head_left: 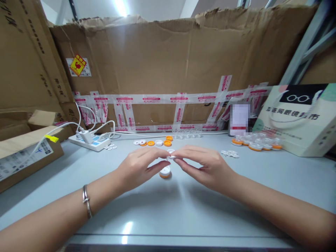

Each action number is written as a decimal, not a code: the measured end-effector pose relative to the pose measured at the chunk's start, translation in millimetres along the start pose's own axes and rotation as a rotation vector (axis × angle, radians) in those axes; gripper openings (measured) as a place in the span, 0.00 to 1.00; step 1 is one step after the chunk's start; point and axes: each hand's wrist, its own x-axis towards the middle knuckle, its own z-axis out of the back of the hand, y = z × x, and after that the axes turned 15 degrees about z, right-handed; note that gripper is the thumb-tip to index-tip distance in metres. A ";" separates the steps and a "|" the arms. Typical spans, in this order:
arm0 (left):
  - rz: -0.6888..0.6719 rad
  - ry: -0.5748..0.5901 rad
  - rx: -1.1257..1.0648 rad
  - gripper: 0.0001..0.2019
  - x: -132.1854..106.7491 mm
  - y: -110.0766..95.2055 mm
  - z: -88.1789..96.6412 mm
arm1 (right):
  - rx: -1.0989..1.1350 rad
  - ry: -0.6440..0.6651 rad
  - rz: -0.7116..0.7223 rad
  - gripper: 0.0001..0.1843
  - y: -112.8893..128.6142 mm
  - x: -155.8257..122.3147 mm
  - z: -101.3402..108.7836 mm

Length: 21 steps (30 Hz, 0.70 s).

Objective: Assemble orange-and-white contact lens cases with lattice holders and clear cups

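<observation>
Both hands meet over the middle of the table, fingertips pinched together on a small white plastic piece (pixel 172 157). My left hand (pixel 143 164) grips it from the left, thumb below and fingers above. From the other side my right hand (pixel 203 166) pinches the same piece. Much of it is hidden by the fingertips, so its exact kind cannot be made out. Just under the fingers, a round white and orange case (pixel 165 172) rests on the table. Behind the hands lies a row of white and orange round parts (pixel 159 142).
Clear plastic pieces (pixel 187 134) line the back. At right are stacked orange and clear cases (pixel 258 142), small white discs (pixel 230 154), a phone (pixel 239 119) and a paper bag (pixel 296 122). At left stand a power strip (pixel 90 140) and a cardboard box (pixel 28 154).
</observation>
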 end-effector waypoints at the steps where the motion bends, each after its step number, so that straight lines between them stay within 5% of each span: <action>1: -0.016 0.001 0.014 0.06 0.0 1.4 -0.2 | 0.078 0.014 -0.078 0.11 0.0 0.3 0.2; 8: -0.075 0.074 0.025 0.05 0.9 0.6 0.5 | 0.532 0.105 -0.543 0.12 -0.4 4.0 1.0; 12: 0.024 0.113 0.011 0.03 0.1 2.3 -1.6 | 0.735 0.138 -0.715 0.15 -11.3 5.0 5.0; 14: 0.117 0.091 -0.020 0.02 0.3 5.1 -2.5 | 0.671 0.080 -0.783 0.22 -24.7 1.9 12.8; 17: 0.245 0.053 -0.078 0.02 1.9 9.7 -2.8 | 0.259 0.028 -0.855 0.23 -52.4 -9.9 28.8; 21: 0.317 0.066 -0.126 0.02 2.7 12.9 -3.1 | -0.083 0.363 -0.892 0.14 -86.1 -32.3 41.5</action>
